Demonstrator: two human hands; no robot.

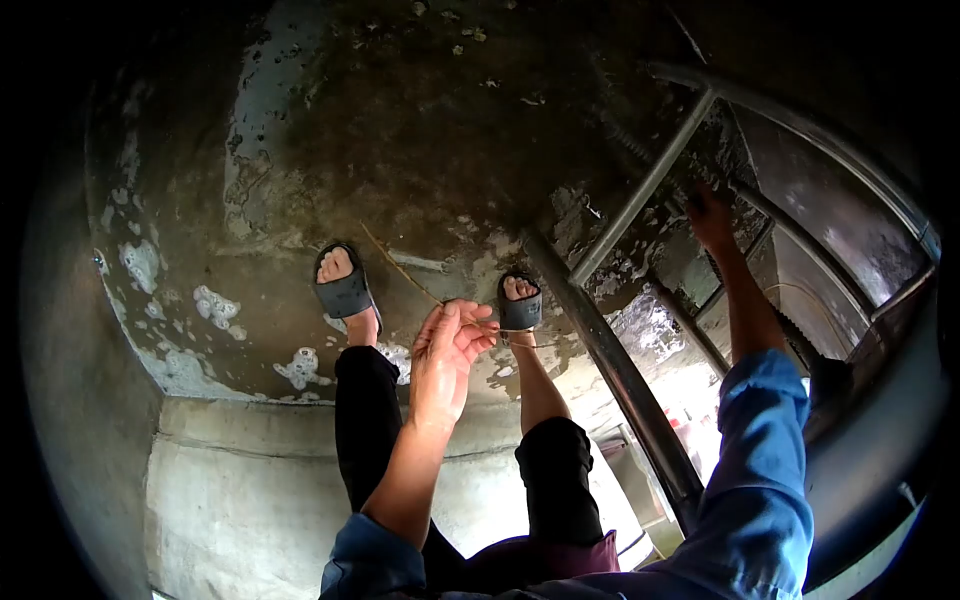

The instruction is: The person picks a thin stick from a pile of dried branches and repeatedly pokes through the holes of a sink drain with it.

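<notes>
My left hand is raised in front of my shins, its thumb and fingers pinched round a thin, yellowish-brown twig-like stick. One end of the stick points up and left over the wet floor. Fine strands stick out on the other side of the fingers, towards my right foot. Far to the right, my right hand reaches in among the metal pipes of a frame. It lies in deep shadow, so its fingers and anything in them cannot be made out.
The dark, wet concrete floor has pale, foamy patches. My feet, in grey slide sandals, stand apart on it. A thick metal pipe slopes down beside my right leg. A pale concrete ledge runs behind my feet.
</notes>
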